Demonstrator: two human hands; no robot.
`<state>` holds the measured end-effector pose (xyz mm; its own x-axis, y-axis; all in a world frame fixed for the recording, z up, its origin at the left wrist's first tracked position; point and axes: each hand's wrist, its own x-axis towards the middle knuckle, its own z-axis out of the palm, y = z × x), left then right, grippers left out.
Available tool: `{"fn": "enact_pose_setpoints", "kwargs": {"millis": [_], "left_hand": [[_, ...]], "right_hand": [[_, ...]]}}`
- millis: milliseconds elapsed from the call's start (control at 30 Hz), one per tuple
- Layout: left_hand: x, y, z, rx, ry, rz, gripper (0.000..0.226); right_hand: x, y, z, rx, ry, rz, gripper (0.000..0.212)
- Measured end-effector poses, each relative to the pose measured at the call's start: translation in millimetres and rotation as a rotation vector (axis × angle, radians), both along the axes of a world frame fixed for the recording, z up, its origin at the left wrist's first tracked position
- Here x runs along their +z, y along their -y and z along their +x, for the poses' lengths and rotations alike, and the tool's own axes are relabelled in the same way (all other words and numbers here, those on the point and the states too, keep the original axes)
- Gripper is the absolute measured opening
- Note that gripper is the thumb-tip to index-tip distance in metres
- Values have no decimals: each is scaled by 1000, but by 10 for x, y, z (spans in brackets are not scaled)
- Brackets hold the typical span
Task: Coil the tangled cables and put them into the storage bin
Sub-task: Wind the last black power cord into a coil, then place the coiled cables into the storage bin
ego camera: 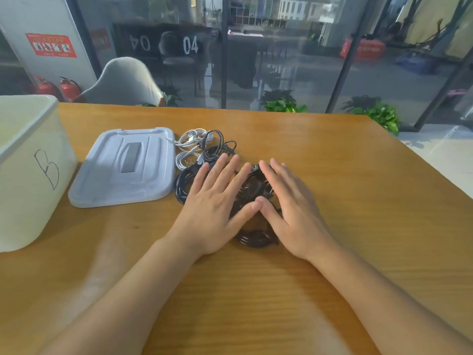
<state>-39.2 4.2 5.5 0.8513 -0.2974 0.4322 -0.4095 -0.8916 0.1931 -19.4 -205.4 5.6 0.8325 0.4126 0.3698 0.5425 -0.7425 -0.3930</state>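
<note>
Two bare hands lie flat over the tangled black cables (252, 188) mid-table: left hand (217, 201) and right hand (291, 206), fingers straight and spread, thumbs touching. White cables (190, 143) sit just behind, beside the pale grey plastic lid (122, 167). Far left stands the translucent white storage bin (28, 170) on the wooden table (332, 175).

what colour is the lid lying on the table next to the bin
Light grey, with a darker grey rectangle in the middle; the lid shows clearly in the head view.
</note>
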Motion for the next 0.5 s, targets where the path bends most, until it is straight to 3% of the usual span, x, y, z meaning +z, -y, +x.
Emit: {"fn": "enact_pose_setpoints", "kwargs": {"millis": [333, 500], "left_hand": [[-135, 7, 38, 70, -185, -34, 57], [211, 67, 20, 112, -435, 45, 61]], "right_hand": [[-87, -70, 176, 21, -99, 48, 55], [214, -70, 203, 41, -303, -166, 57]]}}
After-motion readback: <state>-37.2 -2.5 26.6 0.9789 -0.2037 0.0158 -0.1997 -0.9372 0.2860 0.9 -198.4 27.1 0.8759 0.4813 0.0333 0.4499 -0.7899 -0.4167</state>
